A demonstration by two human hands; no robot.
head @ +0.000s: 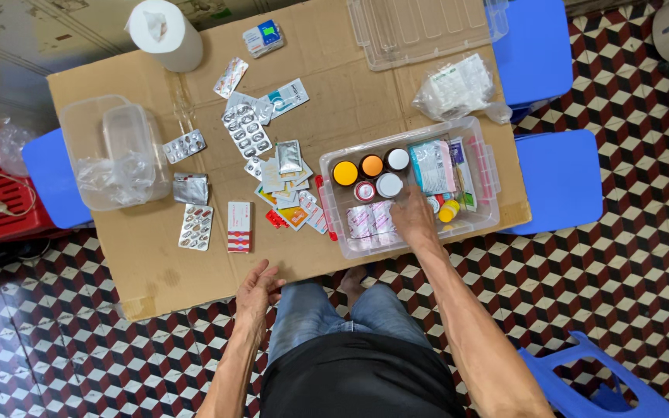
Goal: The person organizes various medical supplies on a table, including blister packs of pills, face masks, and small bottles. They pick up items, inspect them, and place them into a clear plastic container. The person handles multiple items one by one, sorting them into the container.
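My right hand point(413, 216) reaches into a clear plastic bin point(486, 164) on the cardboard tabletop point(156, 255), fingers down among its contents; what it grips, if anything, is hidden. The bin holds small bottles with orange and white caps point(371, 166), white rolls point(371, 220), a small yellow bottle point(448, 210) and flat packets point(432, 166). My left hand point(258, 289) rests on the cardboard's near edge, fingers loosely spread, holding nothing. Blister packs point(246, 131), sachets point(288, 157) and a red-and-white box point(238, 227) lie between the hands.
A clear tub with a plastic bag point(114, 155) stands at the left. A paper roll point(166, 32) and a clear lid point(420, 27) are at the far edge, a bagged packet point(458, 87) behind the bin. Blue stools point(559, 179) flank the cardboard on a checkered floor.
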